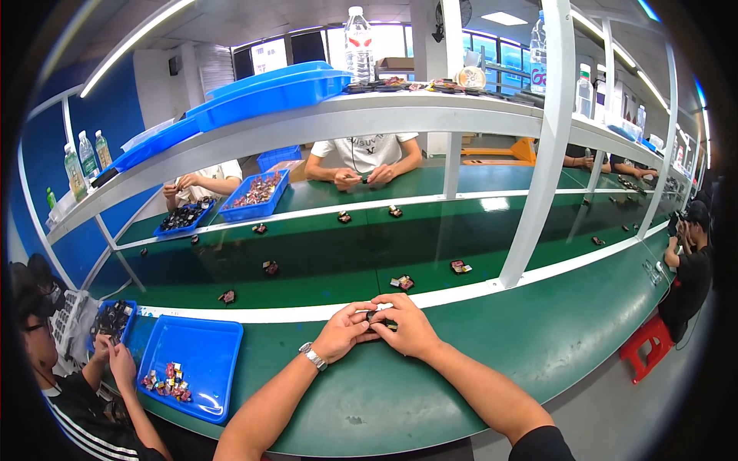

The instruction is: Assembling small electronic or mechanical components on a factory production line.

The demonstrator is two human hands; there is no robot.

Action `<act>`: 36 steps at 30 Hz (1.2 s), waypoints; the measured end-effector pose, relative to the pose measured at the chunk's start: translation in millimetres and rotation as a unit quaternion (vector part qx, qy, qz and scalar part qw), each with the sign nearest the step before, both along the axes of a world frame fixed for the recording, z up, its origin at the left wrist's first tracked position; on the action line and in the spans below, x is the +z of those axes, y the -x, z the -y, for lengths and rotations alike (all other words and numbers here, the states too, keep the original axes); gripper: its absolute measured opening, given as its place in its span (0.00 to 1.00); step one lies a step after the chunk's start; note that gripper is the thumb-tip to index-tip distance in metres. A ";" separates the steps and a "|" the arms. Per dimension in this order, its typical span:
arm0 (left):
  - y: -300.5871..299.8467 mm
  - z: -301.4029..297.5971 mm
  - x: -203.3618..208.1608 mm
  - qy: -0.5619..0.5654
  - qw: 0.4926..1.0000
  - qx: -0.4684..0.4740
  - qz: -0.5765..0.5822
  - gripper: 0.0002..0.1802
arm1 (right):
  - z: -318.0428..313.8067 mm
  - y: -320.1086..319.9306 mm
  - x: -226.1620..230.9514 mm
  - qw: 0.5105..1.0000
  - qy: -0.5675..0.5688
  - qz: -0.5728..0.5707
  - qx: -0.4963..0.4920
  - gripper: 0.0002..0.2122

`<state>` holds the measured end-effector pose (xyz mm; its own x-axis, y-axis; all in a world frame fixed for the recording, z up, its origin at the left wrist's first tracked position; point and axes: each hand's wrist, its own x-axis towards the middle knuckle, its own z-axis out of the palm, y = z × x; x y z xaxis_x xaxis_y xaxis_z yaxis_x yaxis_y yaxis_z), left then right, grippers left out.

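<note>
Over the near edge of the green worktop, my left hand (338, 336) and my right hand (409, 329) meet. Between their fingertips is a small dark part (375, 316), pinched from both sides. The fingers cover most of it, so its exact kind cannot be made out. A metal-banded watch (312, 356) is on my left wrist. To the left of my forearm lies a shallow blue tray (235, 349), with a heap of small red, yellow and white components (169, 382) in its near left part.
Beyond a white rail (307, 313), a green belt (330, 276) carries scattered small assemblies (402, 283). A white post (538, 169) rises right of my hands, and a shelf (400, 115) spans above. Co-workers sit opposite and at the left; a red stool (647, 347) stands at right.
</note>
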<state>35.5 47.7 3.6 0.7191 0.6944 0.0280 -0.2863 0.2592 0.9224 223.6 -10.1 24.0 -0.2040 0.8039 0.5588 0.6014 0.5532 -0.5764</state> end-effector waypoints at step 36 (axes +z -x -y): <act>1.1 0.0 -2.4 0.005 0.997 0.014 0.082 0.17 | 3.3 13.1 5.1 0.992 -0.115 -0.040 -0.045 0.10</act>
<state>34.5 47.7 1.2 0.6853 0.7153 0.1371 -0.4405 0.2571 0.8602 210.6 -13.4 29.1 -0.0841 0.6662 0.7410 0.6120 0.6214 -0.4892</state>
